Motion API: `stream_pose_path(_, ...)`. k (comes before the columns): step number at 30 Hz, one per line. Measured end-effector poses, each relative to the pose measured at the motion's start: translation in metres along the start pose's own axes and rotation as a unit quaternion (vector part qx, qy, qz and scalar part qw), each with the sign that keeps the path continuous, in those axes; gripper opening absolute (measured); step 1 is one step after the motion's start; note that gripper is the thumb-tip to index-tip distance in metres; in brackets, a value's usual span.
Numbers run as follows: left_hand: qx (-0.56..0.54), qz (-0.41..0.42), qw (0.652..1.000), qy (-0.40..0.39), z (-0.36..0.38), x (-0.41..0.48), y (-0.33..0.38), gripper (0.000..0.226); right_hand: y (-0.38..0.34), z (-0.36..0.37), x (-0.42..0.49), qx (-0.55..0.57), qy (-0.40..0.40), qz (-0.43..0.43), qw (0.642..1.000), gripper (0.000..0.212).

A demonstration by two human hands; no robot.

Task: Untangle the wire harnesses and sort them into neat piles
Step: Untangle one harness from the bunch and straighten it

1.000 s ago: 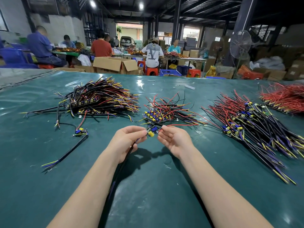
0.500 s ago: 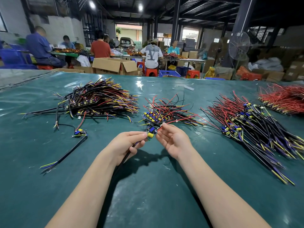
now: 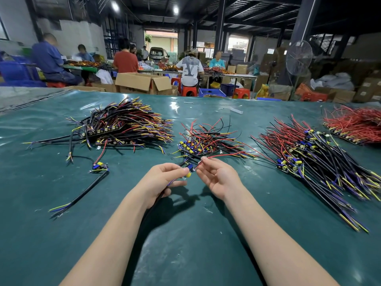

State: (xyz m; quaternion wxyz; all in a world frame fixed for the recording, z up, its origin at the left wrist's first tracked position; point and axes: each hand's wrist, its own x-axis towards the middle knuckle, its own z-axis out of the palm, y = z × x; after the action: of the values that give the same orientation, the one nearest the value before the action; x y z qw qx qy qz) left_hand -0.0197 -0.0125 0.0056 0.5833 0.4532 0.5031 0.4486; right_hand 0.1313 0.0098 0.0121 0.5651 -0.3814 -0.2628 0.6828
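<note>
My left hand [image 3: 164, 179] grips one wire harness [image 3: 189, 169] by its black cable, just behind the blue and yellow connector parts. Its cable runs back under my left wrist. My right hand [image 3: 216, 177] pinches the red wire [image 3: 224, 155] that comes off that harness. Right behind my hands lies a small tangled pile [image 3: 208, 141] of red, black and yellow harnesses. A big pile of black harnesses [image 3: 125, 124] sits at the left. A single loose harness [image 3: 97, 178] lies stretched out at the front left.
A long pile of red and black harnesses [image 3: 313, 159] fans out at the right, and a red wire pile [image 3: 356, 124] lies at the far right. All rest on the green table mat [image 3: 195, 234]. People work at benches behind, beside cardboard boxes.
Both hands have lifted slightly and shifted toward the small pile. My right hand has drawn the red wire out to the right of the connector.
</note>
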Motion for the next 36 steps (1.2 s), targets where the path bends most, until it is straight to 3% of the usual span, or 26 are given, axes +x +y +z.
stream_pose_path(10,0.044,0.031,0.998,0.013,-0.002,0.004,-0.003,0.007,-0.001,0.004,-0.005,-0.144,-0.035,0.086,0.985,0.015)
stream_pose_path(20,0.038,0.070,0.996,0.049,-0.005,0.005,-0.002,0.009,-0.006,0.007,-0.006,-0.056,-0.023,0.083,0.995,0.020)
stream_pose_path(27,0.024,0.050,0.998,0.012,-0.009,0.002,-0.002,0.010,-0.011,0.002,-0.006,-0.085,-0.066,0.104,0.989,0.025)
stream_pose_path(31,0.026,0.044,0.999,0.016,-0.011,0.001,-0.004,0.015,-0.006,0.002,-0.006,-0.092,-0.074,0.067,0.991,0.013)
stream_pose_path(36,0.025,0.053,0.998,0.021,-0.011,0.003,-0.005,0.016,0.014,0.013,-0.007,-0.087,-0.059,0.045,0.993,0.017)
